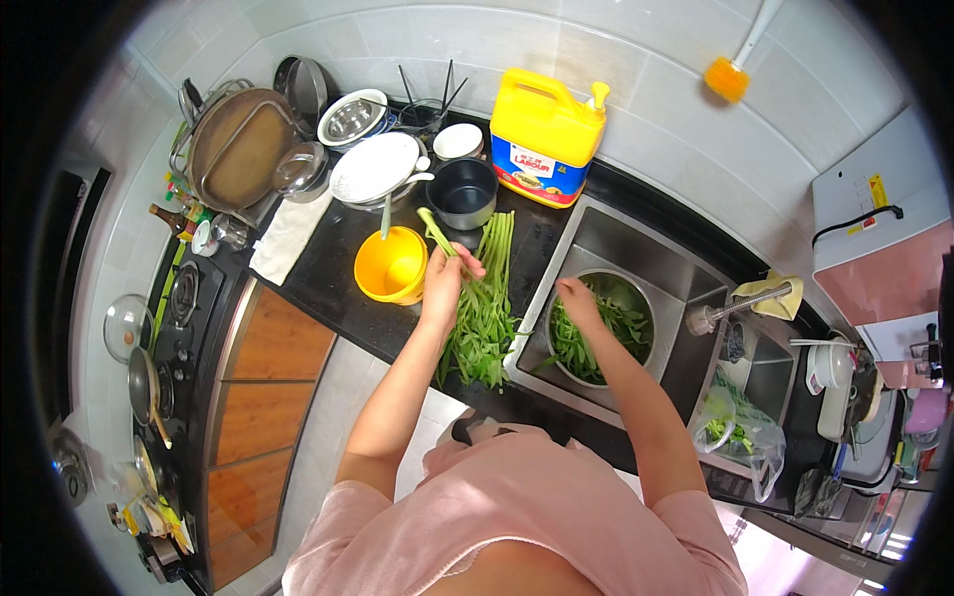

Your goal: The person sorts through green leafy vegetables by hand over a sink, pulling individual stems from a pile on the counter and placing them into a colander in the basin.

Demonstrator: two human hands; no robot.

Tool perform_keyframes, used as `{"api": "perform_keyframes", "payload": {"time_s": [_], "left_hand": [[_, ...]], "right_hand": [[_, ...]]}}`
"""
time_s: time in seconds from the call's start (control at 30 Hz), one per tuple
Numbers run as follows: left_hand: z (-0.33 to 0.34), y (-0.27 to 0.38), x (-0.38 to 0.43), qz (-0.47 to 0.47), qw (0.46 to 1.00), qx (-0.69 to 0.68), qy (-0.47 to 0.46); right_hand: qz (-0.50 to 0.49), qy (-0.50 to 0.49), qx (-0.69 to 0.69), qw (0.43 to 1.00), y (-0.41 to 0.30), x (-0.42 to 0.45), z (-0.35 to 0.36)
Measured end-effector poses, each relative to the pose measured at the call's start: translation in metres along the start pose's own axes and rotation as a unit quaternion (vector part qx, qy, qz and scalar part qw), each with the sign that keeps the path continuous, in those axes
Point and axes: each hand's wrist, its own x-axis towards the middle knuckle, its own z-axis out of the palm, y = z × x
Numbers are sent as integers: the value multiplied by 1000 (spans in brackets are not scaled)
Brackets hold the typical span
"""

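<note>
My left hand (pixel 445 287) grips a pale green vegetable stem (pixel 434 228) that points up and away, beside the yellow plastic bucket (pixel 391 264). Under and right of that hand, a bundle of leafy green stems (pixel 481 316) lies on the black countertop, leaves towards me. My right hand (pixel 580 302) is over the near left part of a round steel basin (pixel 653 331), which sits in the large sink compartment. Torn leafy greens (pixel 622 324) lie inside the basin. The right fingers are curled together; whether they pinch anything is too small to tell.
A black pot (pixel 462 195), stacked white dishes (pixel 375 167) and a yellow detergent jug (pixel 548 141) stand along the back. The steel sink (pixel 686 268) has a faucet (pixel 734 309) at right. A plastic bag (pixel 756 439) with greens lies over the smaller compartment. A gas stove (pixel 190 335) is far left.
</note>
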Motion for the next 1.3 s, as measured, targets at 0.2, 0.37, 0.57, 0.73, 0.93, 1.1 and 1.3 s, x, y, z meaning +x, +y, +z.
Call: {"api": "perform_keyframes", "payload": {"time_s": [0.2, 0.37, 0.57, 0.73, 0.93, 1.1, 1.3], "left_hand": [[-11, -12, -4, -40, 999, -27, 15], [1, 1, -13, -61, 997, 48, 3], [-18, -14, -2, -108, 990, 79, -34], [0, -12, -1, -118, 988, 97, -22], [-11, -8, 13, -20, 964, 260, -50], [-12, 16, 18, -122, 971, 141, -147], [-2, 47, 19, -67, 986, 40, -145]], "right_hand": [[16, -95, -169, 981, -100, -2, 70], [3, -60, -169, 984, -70, 11, 73], [10, -114, -91, 989, -76, -1, 75], [19, -130, -132, 982, -70, -5, 79], [-50, -231, 143, 961, -98, -20, 64], [-65, -276, 179, 942, -154, -45, 33], [-32, -324, 218, 920, -163, -52, 12]]}}
